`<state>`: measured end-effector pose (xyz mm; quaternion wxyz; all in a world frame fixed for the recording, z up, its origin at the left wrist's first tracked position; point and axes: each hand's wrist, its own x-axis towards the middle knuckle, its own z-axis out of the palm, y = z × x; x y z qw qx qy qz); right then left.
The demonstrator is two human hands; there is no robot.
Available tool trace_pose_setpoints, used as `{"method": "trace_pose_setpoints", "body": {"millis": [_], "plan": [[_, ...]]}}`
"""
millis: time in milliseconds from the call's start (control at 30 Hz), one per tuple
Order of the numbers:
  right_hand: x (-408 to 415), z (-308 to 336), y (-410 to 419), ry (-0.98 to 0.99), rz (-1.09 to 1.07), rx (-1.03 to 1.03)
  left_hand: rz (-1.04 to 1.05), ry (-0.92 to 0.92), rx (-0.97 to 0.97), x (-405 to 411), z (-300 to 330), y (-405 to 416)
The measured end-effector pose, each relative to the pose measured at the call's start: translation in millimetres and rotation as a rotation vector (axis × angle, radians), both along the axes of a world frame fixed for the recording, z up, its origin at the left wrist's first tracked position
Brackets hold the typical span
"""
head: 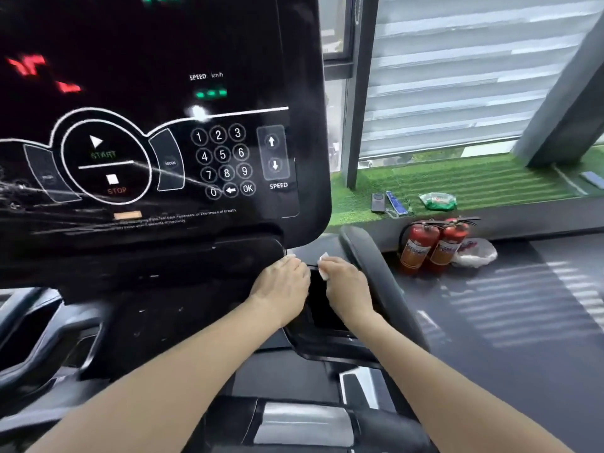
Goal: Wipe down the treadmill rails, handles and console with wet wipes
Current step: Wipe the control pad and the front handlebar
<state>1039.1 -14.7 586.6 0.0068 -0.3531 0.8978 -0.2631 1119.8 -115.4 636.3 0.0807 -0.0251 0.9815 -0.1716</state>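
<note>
Gripping a small white wet wipe (pixel 324 266), the right hand (pixel 347 286) sits just below the lower right corner of the treadmill console (pixel 157 125), fingers curled round the wipe so that only crumpled ends show above and beside the knuckles. The left hand (pixel 283 289) lies just beside it, palm down, fingers extended and close together, fingertips resting on the black ledge under the console; whether it also touches the wipe cannot be told. Between and beneath both hands lies a dark recessed tray (pixel 322 308). The curved right handle (pixel 376 273) runs just beside the right hand, on its outer side.

The console face shows a START/STOP dial, a numeric keypad and SPEED arrows near its right edge.

On the floor beyond the handle, two red fire extinguishers (pixel 431 245) stand touching each other, with a white plastic bag (pixel 478 253) beside them. On the green turf ledge (pixel 474 181) under the window blinds (pixel 457 76) rest a green packet (pixel 438 201) and a dark remote (pixel 377 202).
</note>
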Motion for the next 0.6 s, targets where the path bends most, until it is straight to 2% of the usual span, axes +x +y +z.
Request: {"method": "trace_pose_setpoints", "body": {"millis": [100, 233, 400, 600], "plan": [[-5, 2, 4, 0.085, 0.085, 0.108, 0.002, 0.023, 0.023, 3, -1, -2], [-36, 9, -4, -0.026, -0.038, 0.229, 0.004, 0.007, 0.051, 4, -2, -3], [-13, 2, 9, 0.086, 0.068, 0.156, -0.009, 0.043, 0.088, 4, 0, -3], [-33, 16, -7, -0.095, -0.045, 0.215, -0.029, 0.067, 0.101, 5, -3, -5]]}}
